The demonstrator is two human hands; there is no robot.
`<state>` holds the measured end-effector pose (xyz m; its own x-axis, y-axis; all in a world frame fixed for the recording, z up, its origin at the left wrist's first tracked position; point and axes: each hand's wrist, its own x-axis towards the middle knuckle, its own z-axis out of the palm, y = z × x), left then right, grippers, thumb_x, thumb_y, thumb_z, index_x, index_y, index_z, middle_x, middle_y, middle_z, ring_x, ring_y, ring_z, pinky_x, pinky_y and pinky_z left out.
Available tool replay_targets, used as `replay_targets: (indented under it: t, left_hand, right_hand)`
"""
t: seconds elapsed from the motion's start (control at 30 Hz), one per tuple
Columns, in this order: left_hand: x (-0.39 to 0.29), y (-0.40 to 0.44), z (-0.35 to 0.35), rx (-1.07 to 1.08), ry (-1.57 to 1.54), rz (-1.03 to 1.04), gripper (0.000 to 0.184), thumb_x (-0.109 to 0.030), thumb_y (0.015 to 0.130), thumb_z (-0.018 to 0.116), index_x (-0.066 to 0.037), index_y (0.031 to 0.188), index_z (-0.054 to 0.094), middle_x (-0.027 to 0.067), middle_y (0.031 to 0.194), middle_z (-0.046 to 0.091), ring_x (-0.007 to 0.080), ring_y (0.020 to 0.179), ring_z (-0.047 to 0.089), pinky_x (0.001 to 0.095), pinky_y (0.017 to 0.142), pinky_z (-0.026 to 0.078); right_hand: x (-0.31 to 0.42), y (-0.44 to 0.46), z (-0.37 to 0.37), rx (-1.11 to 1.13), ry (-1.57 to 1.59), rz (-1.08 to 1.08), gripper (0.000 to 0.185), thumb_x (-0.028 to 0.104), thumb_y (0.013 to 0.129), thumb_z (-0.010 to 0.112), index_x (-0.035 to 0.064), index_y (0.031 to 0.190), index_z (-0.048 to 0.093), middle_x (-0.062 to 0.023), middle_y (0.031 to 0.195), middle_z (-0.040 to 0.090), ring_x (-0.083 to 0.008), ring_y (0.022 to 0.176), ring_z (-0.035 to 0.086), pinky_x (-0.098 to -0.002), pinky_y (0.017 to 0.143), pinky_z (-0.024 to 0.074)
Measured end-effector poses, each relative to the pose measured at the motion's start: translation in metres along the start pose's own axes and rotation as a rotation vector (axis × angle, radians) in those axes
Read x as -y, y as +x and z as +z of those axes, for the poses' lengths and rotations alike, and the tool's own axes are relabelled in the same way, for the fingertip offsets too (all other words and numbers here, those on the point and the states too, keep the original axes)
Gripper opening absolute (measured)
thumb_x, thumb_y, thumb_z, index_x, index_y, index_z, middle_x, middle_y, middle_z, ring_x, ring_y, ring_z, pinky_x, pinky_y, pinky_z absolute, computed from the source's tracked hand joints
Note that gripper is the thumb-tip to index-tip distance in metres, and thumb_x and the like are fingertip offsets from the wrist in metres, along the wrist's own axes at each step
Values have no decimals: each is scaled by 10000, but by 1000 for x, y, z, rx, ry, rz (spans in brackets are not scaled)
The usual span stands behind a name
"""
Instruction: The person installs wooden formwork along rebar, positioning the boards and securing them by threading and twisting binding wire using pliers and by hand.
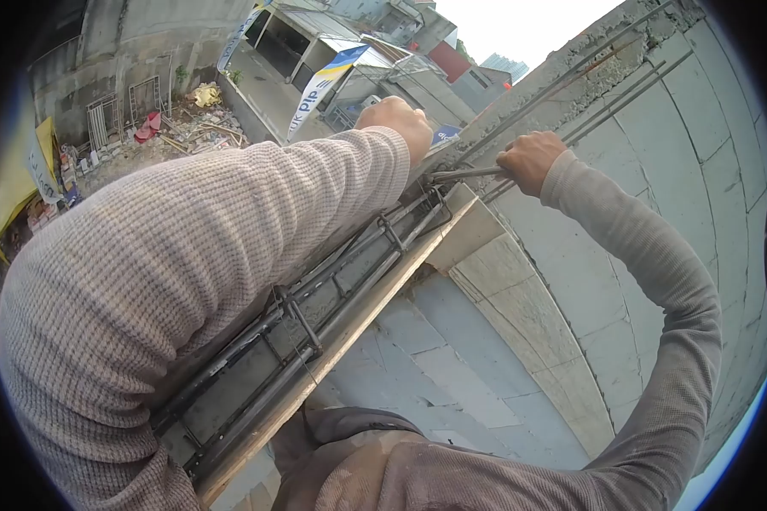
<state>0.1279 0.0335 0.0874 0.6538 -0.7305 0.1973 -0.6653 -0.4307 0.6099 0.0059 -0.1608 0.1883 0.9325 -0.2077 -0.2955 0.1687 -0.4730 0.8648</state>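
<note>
My right hand [533, 163] is closed round the end of a slim, long-handled metal tool [471, 174] that looks like pincers. Its far end meets the upper end of a rebar cage [345, 281], made of long dark bars with square stirrups. My left hand [396, 125] is a closed fist just beyond that cage end; its fingertips are hidden, so I cannot see what it holds. The cage lies in a narrow trough, along a wooden board [349, 341] on its near side. My left forearm crosses above part of the cage.
Bare rebars [605, 111] run on along the rough concrete edge at upper right. A wall of grey blocks [656, 213] curves at right. Far below at left lies a rubble-strewn yard [187, 128]. A white, blue and yellow banner [320, 94] hangs beyond my left hand.
</note>
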Motion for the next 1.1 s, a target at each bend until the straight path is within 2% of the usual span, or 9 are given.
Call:
replay_targets:
  t: [0.2,0.33,0.4,0.53,0.6,0.8,0.93,1.03,1.1]
  left_hand:
    - [2,11,11,-48,-396,-187,414,-261,1088,399,-50,1368,620,158,1303,669,273,1256,629,383,1071,519]
    - [4,7,4,-40,-419,-199,380,-246,1080,446,-76,1363,633,116,1307,678,255,1257,630,364,1061,527]
    - [9,-1,-3,70,8,151,486,-384,1052,510,34,1273,623,240,1305,649,347,1266,606,439,1104,450]
    - [6,-1,-2,68,53,147,481,-382,1061,501,30,1280,618,231,1304,651,342,1266,606,436,1099,454]
    - [2,1,1,-8,-87,-25,349,-200,1065,487,-81,1353,644,102,1284,688,228,1266,621,339,1047,535]
    - [5,14,15,-93,-516,-190,405,-285,1059,449,21,1202,674,199,1265,677,297,1221,645,376,1064,513]
    - [7,16,17,-113,-506,-176,411,-298,1050,462,41,1143,675,220,1259,674,299,1204,656,376,1057,517]
    - [5,8,7,-87,-491,-174,401,-288,1057,466,16,1206,680,195,1265,678,281,1211,655,371,1037,534]
    - [4,-1,-1,8,33,65,382,-269,1063,466,-36,1279,679,157,1277,680,247,1215,657,355,1021,551]
  right_hand:
    - [1,28,-21,200,-91,85,98,159,920,671,119,971,744,-105,916,744,-284,919,736,-426,800,596]
    - [5,40,-30,363,-101,64,131,115,911,671,100,1016,747,-124,974,747,-293,962,734,-422,844,596]
    - [6,43,-33,414,-100,62,144,106,910,671,94,1031,748,-128,981,749,-296,971,733,-422,857,593]
    - [-4,49,-24,390,-54,-34,143,47,893,663,46,1007,750,-165,996,759,-305,991,737,-438,884,608]
    - [-11,53,-17,375,-43,-67,144,47,889,663,43,1005,747,-171,989,757,-312,989,737,-438,886,605]
    - [-19,64,-14,289,-133,-164,208,32,899,620,71,1064,740,-153,1034,740,-322,1054,715,-435,910,582]
    - [-15,68,-23,304,-194,-217,155,79,917,630,52,1030,733,-154,991,749,-319,995,735,-427,888,600]
    - [-8,67,-36,288,-268,-263,124,121,929,651,40,966,737,-149,969,759,-303,956,748,-419,858,617]
    - [-5,63,-46,268,-301,-288,127,133,934,654,34,947,731,-141,959,760,-294,949,749,-414,849,620]
